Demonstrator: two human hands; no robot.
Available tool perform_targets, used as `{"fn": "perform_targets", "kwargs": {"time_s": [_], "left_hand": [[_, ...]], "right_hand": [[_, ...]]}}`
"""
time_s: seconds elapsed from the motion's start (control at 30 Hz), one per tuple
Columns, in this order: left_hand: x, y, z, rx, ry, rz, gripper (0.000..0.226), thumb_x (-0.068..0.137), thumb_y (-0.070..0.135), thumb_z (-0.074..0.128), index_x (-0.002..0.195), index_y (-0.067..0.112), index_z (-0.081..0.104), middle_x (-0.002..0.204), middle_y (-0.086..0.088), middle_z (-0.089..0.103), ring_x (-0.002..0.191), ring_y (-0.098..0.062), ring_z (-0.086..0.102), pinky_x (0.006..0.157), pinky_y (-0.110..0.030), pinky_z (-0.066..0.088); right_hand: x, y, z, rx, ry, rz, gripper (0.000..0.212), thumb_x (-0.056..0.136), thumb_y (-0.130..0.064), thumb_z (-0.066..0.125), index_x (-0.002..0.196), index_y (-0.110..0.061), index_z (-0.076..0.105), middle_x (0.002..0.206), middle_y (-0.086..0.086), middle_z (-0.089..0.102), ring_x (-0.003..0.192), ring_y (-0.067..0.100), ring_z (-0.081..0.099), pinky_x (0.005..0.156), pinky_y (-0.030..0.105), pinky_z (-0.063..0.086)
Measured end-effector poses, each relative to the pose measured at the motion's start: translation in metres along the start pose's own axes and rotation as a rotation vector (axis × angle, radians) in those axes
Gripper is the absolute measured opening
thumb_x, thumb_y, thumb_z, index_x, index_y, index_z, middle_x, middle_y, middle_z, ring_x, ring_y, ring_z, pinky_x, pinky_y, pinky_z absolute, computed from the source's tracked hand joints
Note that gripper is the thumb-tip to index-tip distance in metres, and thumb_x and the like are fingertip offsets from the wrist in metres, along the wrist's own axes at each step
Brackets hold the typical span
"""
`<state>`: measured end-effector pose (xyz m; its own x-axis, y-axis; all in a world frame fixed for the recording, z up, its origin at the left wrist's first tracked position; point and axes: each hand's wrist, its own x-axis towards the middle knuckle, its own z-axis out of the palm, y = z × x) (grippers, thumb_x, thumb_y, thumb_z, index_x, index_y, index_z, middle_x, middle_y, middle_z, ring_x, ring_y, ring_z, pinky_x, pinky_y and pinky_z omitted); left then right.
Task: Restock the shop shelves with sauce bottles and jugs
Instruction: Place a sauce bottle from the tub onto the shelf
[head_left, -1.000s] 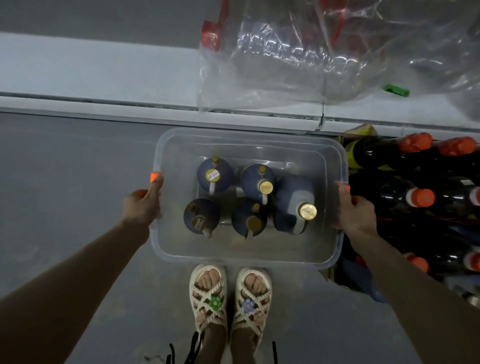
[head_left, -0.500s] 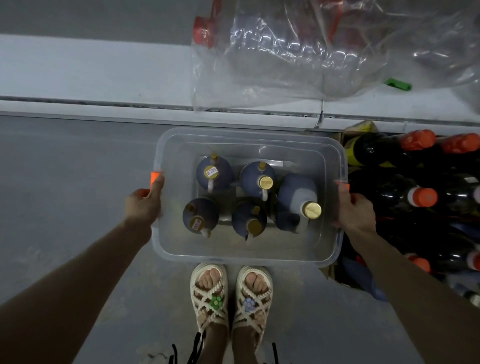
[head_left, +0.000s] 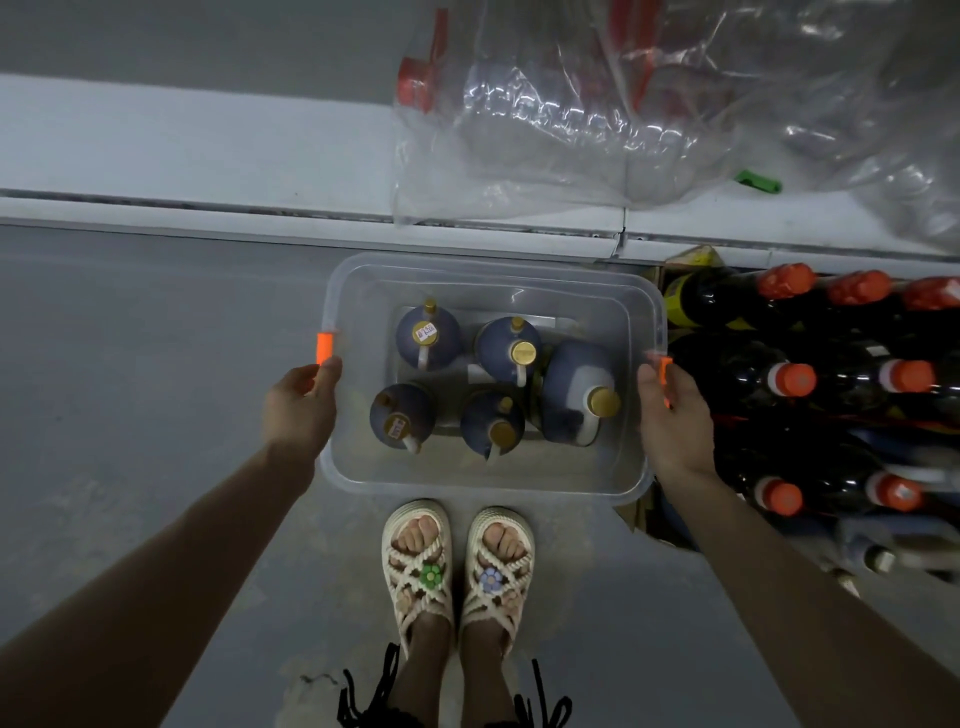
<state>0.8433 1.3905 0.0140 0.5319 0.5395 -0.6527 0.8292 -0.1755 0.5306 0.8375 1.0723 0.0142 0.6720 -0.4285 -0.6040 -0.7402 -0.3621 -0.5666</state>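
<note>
Five jugs (head_left: 428, 338) inside bin (head_left: 483, 473); left hand (head_left: 298, 410), right hand (head_left: 675, 423) grip opposite rims.

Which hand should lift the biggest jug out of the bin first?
Right, probably. The large jug stands at the right side of the bin, next to the right hand on that rim. The left hand holds the far rim, with four smaller jugs between.
</note>
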Motion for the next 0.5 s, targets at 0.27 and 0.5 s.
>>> {"fn": "perform_targets", "kwargs": {"time_s": [0.27,0.5], "left_hand": [[-0.045,0.015,0.022,0.036,-0.203,0.155,0.027,0.097,0.032,0.051,0.113,0.012,0.060,0.094,0.003,0.060,0.090,-0.016,0.057,0.073,-0.024,0.041],[-0.027,0.007,0.058,0.037,-0.341,0.227,0.024,0.098,0.033,0.048,0.113,0.018,0.059,0.089,0.011,0.058,0.084,-0.003,0.056,0.066,-0.017,0.042]], "right_hand": [[-0.038,-0.040,0.050,0.219,-0.048,-0.139,0.040,0.095,-0.024,0.057,0.130,-0.005,0.052,0.114,-0.001,0.058,0.102,0.007,0.054,0.074,-0.001,0.040],[-0.007,-0.020,0.116,0.242,-0.122,-0.138,0.045,0.095,-0.033,0.058,0.134,-0.013,0.049,0.124,-0.001,0.062,0.119,0.014,0.056,0.089,0.012,0.044]]}}
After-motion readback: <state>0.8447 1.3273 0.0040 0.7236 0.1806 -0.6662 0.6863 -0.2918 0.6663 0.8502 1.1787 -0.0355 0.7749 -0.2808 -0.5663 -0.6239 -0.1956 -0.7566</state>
